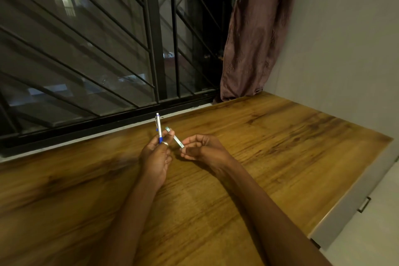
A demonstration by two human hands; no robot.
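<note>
My left hand (pixel 155 156) grips a silver and blue pen (pixel 159 128) upright above the wooden table (pixel 280 157). A ring shows on one of its fingers. The same hand also pinches the upper end of a thin whitish-green strip (pixel 175 138), perhaps a pen part. My right hand (pixel 200 149) pinches the strip's lower end with curled fingers. The two hands sit close together near the table's far edge. Their fingers hide the pen's lower end.
A barred window (pixel 97 49) with a dark frame runs along the table's far side. A brownish curtain (pixel 252 34) hangs at the back right corner beside a pale wall (pixel 345 49). A grey drawer front with a handle (pixel 363 204) lies under the table's right edge.
</note>
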